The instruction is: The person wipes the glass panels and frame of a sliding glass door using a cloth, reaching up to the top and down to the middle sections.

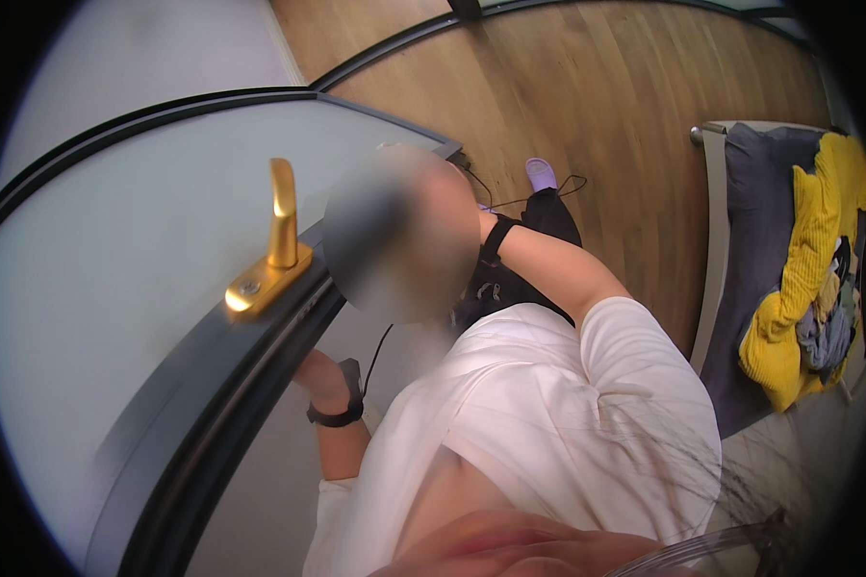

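Note:
A dark-framed glass door or window panel (115,231) fills the left side, its edge running diagonally close to me. On its frame (209,360) sits a gold lever handle (281,216) with a gold base plate. My left hand (320,373), with a black strap at the wrist, is beside the near edge of the frame; its fingers are hidden behind that edge. My right hand (444,191) reaches across in front of me near the frame. A blurred oval patch covers much of it, so its fingers and anything in them cannot be made out.
Wooden flooring (642,144) spreads ahead, with a lilac slipper (541,174) on my foot and a thin dark cable (509,202) near it. At right, a bed or couch with a grey cover (758,238) bears a yellow ribbed garment (808,238) and other crumpled clothes (826,332).

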`<state>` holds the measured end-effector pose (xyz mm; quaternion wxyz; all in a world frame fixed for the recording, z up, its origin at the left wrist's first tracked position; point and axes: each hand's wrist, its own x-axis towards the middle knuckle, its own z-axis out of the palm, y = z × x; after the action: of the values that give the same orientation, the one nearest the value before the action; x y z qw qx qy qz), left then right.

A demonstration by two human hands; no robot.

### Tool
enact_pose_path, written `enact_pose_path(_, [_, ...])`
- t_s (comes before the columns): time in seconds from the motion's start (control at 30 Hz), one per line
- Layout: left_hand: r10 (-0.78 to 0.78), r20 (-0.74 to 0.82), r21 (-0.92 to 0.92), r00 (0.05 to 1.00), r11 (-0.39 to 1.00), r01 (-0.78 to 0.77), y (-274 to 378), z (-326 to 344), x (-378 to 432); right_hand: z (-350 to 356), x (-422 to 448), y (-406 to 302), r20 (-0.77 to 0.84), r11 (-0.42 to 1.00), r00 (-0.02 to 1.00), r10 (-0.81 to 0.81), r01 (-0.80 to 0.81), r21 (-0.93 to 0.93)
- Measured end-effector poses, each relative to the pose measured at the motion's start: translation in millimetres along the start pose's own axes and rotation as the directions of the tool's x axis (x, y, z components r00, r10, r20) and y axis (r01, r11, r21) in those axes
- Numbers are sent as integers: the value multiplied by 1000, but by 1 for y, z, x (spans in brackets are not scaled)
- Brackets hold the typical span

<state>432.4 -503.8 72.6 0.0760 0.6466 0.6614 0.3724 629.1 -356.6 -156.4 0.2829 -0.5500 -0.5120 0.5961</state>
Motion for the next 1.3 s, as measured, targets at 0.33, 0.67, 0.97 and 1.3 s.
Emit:
enact_pose_path(0.33, [177, -263, 297, 948, 950, -96, -18, 22, -7, -10, -23, -52, 21, 577, 616, -788, 725, 375])
enact_pose_path(0.67, [167, -329, 474, 929, 880, 10, -49, 56, -55, 0, 65, 141, 271, 970, 938, -216, 173, 174])
enact_pose_path(0.97, [105, -332, 576, 938, 810, 113, -85, 89, -86, 93, 151, 354, 257, 926, 910, 326, -362, 104])
enact_pose_path(1.3, [46, -350, 657, 936, 724, 210, -105, 109, -108, 147, 193, 545, 53, 868, 867, 495, -496, -5])
